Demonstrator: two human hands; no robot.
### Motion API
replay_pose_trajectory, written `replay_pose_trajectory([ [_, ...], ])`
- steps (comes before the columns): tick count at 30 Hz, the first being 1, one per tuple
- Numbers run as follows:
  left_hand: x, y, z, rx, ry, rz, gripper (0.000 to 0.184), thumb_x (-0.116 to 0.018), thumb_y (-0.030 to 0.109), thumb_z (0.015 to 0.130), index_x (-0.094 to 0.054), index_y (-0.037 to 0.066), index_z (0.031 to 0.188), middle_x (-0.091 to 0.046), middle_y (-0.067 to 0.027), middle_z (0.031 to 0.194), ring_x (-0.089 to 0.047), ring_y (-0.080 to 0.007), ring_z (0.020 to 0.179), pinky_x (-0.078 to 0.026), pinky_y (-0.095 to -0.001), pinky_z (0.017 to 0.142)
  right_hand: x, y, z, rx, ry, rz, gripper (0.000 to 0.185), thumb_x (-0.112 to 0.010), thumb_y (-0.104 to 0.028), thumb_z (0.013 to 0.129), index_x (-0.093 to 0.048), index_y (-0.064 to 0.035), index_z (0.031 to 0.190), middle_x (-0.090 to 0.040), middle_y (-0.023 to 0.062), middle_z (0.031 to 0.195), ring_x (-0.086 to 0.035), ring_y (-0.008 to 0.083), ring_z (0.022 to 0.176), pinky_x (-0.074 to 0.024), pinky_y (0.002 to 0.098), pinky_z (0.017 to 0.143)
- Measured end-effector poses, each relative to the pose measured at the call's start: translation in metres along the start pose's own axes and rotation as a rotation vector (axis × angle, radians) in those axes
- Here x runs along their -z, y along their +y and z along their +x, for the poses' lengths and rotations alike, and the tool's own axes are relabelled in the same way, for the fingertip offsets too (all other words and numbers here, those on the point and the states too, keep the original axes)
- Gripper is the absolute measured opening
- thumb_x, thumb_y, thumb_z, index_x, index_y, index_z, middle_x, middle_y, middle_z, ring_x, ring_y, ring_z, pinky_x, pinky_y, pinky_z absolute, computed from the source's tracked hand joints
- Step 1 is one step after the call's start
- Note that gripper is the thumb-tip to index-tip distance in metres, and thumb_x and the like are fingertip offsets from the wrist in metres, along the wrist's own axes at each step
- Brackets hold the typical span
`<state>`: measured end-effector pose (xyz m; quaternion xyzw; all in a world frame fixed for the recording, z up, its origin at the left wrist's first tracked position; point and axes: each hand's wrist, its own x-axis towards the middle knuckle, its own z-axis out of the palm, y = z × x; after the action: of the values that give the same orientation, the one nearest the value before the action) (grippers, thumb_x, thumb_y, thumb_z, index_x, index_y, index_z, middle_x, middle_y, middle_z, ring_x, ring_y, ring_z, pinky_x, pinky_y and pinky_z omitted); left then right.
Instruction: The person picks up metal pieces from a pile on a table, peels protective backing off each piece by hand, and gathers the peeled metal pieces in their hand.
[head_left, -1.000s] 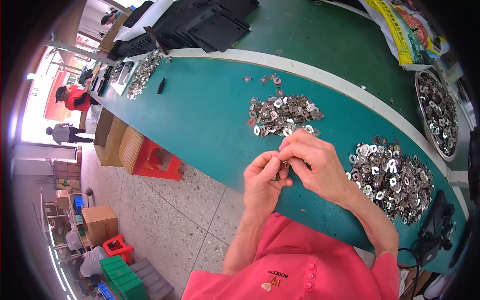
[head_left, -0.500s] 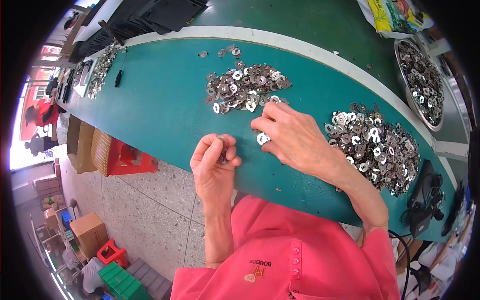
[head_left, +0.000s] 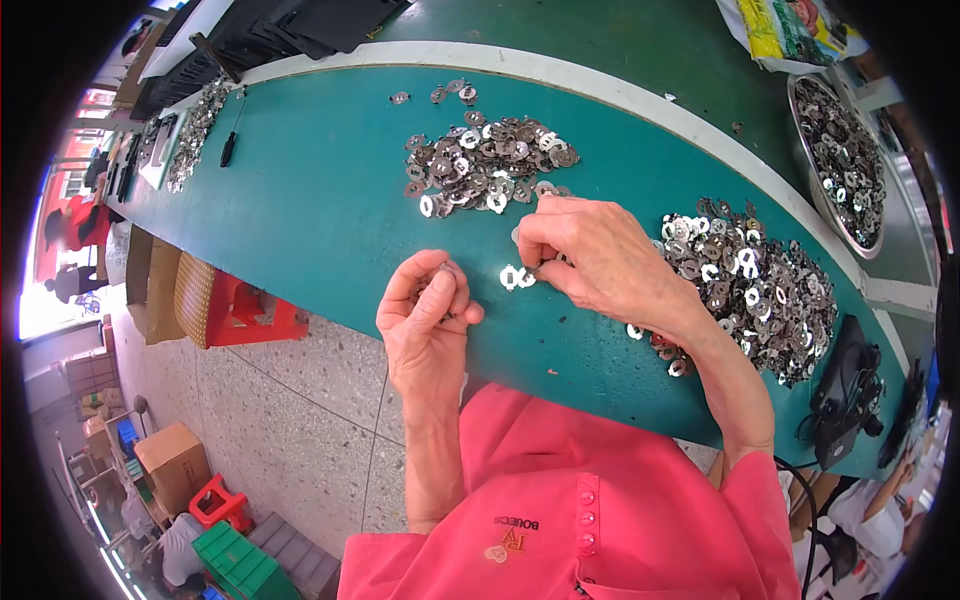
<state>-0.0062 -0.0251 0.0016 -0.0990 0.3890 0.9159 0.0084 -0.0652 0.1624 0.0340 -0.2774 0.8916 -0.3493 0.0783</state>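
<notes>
My left hand is closed, thumb pressed over the curled fingers, around small metal discs that show only in part. Above the table my right hand bends its fingers and thumb together, and a bit of grey metal glints between them. Just left of its thumb, shiny slotted metal discs lie on the green table. Beyond both hands spreads a heap of similar discs. A larger heap lies to the right, partly behind my right forearm.
A metal bowl full of discs stands at the far right. Near the right end of the table lies a black device with a cable. A screwdriver and more metal pieces lie at the left. People sit further off.
The fingers of my right hand have drawn back and closed more, leaving shiny discs uncovered beside the thumb. My left thumb and fingers have shifted slightly around their discs.
</notes>
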Motion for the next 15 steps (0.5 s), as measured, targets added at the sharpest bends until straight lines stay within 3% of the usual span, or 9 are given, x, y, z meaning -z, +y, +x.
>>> replay_pose_trajectory([
  [3,0.0,0.0,0.001,-0.003,0.0,-0.019,0.02,-0.058,0.0,0.086,-0.059,-0.001,0.106,-0.057,-0.007,0.085,-0.046,-0.0101,0.067,-0.044,-0.0236,0.055,-0.001,0.002,0.001,0.004,0.01,0.009,0.006,-0.059,0.0,0.068,-0.058,-0.003,0.072,-0.058,0.012,0.074,-0.058,0.0305,0.077,-0.0472,0.0416,0.066],
  [6,-0.003,0.0,0.001,0.003,0.028,-0.029,0.019,-0.06,-0.002,0.084,-0.059,-0.002,0.103,-0.057,-0.0068,0.081,-0.049,-0.0101,0.065,-0.047,-0.0252,0.054,-0.004,0.005,0.001,0.054,0.11,0.09,0.008,-0.061,0.001,0.068,-0.055,-0.0018,0.073,-0.053,0.0091,0.068,-0.054,0.0259,0.068,-0.0417,0.0375,0.06],
  [9,-0.003,-0.001,0.001,-0.001,0.037,-0.016,0.02,-0.06,-0.002,0.084,-0.059,-0.002,0.104,-0.056,-0.0069,0.081,-0.049,-0.0103,0.065,-0.048,-0.0256,0.054,0.003,-0.003,0.002,-0.036,0.042,0.094,0.01,-0.06,0.001,0.067,-0.059,-0.0028,0.076,-0.057,0.0118,0.076,-0.058,0.0312,0.075,-0.0471,0.0414,0.067],
  [15,-0.002,-0.002,-0.001,-0.007,0.022,0.033,0.023,-0.057,0.0,0.086,-0.059,-0.002,0.109,-0.057,-0.0071,0.088,-0.045,-0.0102,0.068,-0.043,-0.0232,0.056,-0.003,-0.01,-0.005,0.118,0.053,-0.097,0.022,-0.066,0.0,0.067,-0.059,-0.0046,0.088,-0.052,0.0082,0.085,-0.055,0.0251,0.083,-0.0456,0.0368,0.067],
])
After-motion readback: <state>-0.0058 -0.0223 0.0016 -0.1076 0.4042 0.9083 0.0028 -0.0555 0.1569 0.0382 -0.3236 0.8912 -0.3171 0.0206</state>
